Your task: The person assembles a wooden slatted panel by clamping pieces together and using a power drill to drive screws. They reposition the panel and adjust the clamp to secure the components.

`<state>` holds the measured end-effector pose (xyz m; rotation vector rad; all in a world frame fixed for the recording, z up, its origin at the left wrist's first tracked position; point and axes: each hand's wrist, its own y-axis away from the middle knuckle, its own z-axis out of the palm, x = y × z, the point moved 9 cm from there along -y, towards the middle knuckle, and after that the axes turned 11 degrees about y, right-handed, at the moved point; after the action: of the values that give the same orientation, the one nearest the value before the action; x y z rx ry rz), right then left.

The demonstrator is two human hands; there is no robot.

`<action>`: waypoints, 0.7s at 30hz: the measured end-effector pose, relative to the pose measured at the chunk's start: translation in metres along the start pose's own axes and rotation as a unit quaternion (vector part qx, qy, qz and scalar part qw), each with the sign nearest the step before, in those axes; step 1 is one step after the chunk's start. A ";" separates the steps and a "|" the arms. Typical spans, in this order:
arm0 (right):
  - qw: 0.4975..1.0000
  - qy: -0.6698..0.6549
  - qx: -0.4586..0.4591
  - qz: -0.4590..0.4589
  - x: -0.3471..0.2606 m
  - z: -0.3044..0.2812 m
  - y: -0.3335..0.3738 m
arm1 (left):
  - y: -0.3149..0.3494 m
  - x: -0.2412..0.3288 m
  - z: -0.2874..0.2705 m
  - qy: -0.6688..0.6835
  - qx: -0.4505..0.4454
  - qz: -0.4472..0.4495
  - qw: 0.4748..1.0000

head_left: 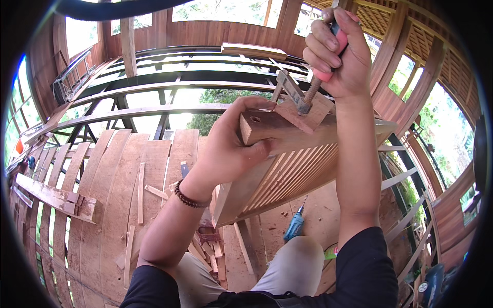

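Right grip [343, 54] held the clamp [311, 91] by its handle; from afar I saw its screw slant down-left onto the wood block [321, 108] atop the slatted panel [292, 177], whose left end my left grip [231, 143] clasped.

Bright daylight pours through the window openings [226, 11] and between the dark floor beams [205, 78], burning patches of the outdoors to white. The slatted wooden panel [282, 179] shows softer shade, with pale strips between its slats. Blue-violet fringing edges the glare at far left. Fisheye distortion bends the wooden posts [423, 84] and floorboards [113, 179] toward a black rim; a dark curved band [113, 9] at the top is blurred.
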<state>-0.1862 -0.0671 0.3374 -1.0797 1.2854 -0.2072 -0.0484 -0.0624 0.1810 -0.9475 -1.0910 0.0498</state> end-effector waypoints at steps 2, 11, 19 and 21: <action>0.999 0.027 0.025 0.007 0.000 -0.005 0.001 | 0.000 0.002 0.000 -0.016 0.002 0.024 1.000; 0.991 0.026 0.124 0.045 -0.004 -0.008 0.007 | 0.003 -0.005 -0.002 0.042 0.014 -0.032 0.999; 0.997 0.036 0.065 -0.012 -0.010 -0.014 -0.010 | 0.002 0.000 -0.002 0.011 -0.001 -0.006 1.000; 0.949 0.176 0.260 0.009 -0.020 -0.014 0.006 | 0.002 0.002 -0.005 -0.010 -0.004 0.002 1.000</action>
<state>-0.2075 -0.0583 0.3480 -0.5893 1.4452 -0.7107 -0.0432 -0.0631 0.1804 -0.9586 -1.1082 0.0588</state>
